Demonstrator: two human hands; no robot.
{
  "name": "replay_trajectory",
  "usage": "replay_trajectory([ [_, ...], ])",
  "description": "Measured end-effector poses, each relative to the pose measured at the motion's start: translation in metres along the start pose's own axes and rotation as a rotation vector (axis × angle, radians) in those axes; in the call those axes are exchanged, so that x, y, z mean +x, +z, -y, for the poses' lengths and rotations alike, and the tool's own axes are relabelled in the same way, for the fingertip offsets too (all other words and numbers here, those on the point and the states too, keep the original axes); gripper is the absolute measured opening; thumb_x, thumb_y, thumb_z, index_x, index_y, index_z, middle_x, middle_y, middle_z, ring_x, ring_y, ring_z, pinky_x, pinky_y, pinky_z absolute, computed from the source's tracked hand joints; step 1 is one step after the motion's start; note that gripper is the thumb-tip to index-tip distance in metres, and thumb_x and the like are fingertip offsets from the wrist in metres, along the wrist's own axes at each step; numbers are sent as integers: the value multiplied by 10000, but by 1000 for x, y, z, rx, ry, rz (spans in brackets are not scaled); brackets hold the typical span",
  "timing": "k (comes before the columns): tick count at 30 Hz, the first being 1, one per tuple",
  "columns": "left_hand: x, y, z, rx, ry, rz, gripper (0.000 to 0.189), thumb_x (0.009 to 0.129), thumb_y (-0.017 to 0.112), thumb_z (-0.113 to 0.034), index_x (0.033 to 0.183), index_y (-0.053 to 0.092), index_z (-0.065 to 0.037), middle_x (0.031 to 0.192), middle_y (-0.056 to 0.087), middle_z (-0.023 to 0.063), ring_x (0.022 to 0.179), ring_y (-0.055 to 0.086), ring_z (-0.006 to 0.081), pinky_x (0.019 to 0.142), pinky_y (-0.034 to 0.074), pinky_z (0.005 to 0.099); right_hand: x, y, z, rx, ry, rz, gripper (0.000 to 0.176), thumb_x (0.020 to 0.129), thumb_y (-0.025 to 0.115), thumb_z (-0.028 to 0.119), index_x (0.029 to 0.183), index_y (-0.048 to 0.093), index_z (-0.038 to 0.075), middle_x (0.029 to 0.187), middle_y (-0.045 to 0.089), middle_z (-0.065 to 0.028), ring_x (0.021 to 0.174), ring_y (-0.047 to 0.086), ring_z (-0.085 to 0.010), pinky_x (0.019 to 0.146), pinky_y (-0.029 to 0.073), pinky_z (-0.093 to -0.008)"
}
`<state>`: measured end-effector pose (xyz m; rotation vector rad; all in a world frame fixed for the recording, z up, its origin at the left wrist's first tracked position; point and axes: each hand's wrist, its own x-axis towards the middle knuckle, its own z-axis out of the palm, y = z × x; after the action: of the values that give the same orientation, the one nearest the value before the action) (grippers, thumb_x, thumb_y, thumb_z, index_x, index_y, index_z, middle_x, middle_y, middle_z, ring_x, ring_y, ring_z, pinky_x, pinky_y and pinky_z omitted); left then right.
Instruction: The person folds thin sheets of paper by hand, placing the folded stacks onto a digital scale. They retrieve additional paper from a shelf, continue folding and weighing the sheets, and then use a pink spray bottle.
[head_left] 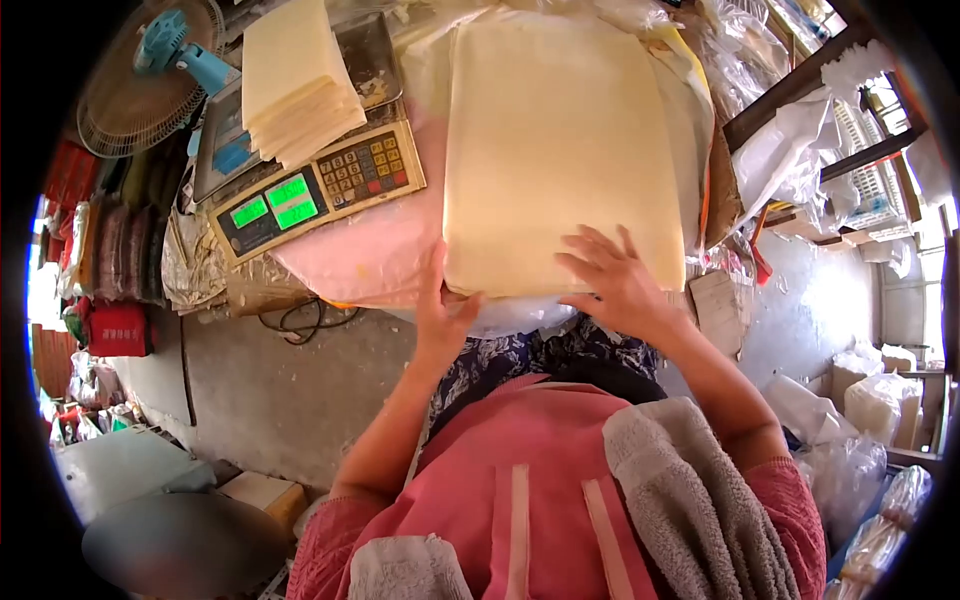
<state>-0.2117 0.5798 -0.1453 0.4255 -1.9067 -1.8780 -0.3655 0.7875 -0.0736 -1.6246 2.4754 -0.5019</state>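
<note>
Right hand [612,285] spread flat, we're pressing the big pale-yellow sheet stack [560,140]; left hand [445,312] is pinching its near edge. Smaller sheet pile [295,85] is already sitting on the beige digital scale [330,185], upper left.

We can read no text for certain. The scale [320,185] has green displays [292,202], yet their digits are too blurred for us to tell. Its keypad [365,168] carries small marks on its keys, too tiny for us to read. The stack [560,150] shows us no legible print.
</note>
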Motion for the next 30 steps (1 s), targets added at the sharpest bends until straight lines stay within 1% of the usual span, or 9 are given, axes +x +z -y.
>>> replay_trajectory([
  [10,0,7,-18,10,14,-17,813,749,613,41,1436,180,-3,1386,371,163,1223,450,250,996,384,347,39,5,3,120,-146,-145,156,799,662,155,918,596,79,997,603,-72,1046,566,-265,1031,289,-567],
  [11,-1,11,-24,680,314,-195,664,745,613,-1,1360,363,2,1354,424,185,1232,447,319,1017,361,405,40,-2,2,280,-24,-238,140,800,656,145,903,592,75,992,606,-77,1034,573,-273,1029,287,-575],
  [13,11,14,-38,821,511,-3,511,742,600,-29,1236,473,2,1243,494,193,1169,470,367,983,374,463,42,-26,10,490,199,-334,150,812,642,133,940,607,63,989,627,-92,999,589,-291,954,389,-515],
  [14,15,18,-43,890,608,96,441,741,594,-43,1175,528,3,1188,528,197,1137,482,391,967,381,492,37,-25,14,242,77,-338,189,816,639,140,986,607,65,1003,631,-91,987,594,-293,918,418,-479],
  [16,40,42,-36,766,329,349,399,766,640,-142,1144,569,-37,1187,566,144,1121,498,342,947,356,510,26,-19,11,-211,-83,-282,325,827,630,169,1132,574,75,1071,627,-82,990,603,-275,834,476,-380],
  [21,43,52,-8,1194,420,340,631,877,471,-537,1418,345,-238,1522,157,127,1377,92,449,1052,86,663,34,-64,-48,-297,42,-215,321,831,536,31,1142,606,69,1066,650,-106,1010,624,-210,805,513,-305],
  [24,43,53,-14,1229,430,332,639,883,490,-505,1415,346,-183,1505,211,140,1390,105,402,1091,105,590,33,-163,16,-270,121,-555,343,775,518,-32,1090,616,62,969,667,-120,847,657,-276,720,534,-367],
  [28,52,42,-24,1080,184,358,587,881,504,-427,1363,387,-115,1427,339,149,1345,262,347,1092,207,496,6,-128,23,-353,-186,-492,339,763,536,45,1101,559,34,1087,604,-116,891,623,-250,735,525,-344],
  [30,65,24,-26,1023,285,238,487,862,525,-328,1284,446,-98,1359,407,147,1304,326,325,1066,253,470,-8,-90,11,-304,-175,-277,399,703,539,-14,1098,578,28,1174,580,-120,1039,587,-269,805,526,-353],
])
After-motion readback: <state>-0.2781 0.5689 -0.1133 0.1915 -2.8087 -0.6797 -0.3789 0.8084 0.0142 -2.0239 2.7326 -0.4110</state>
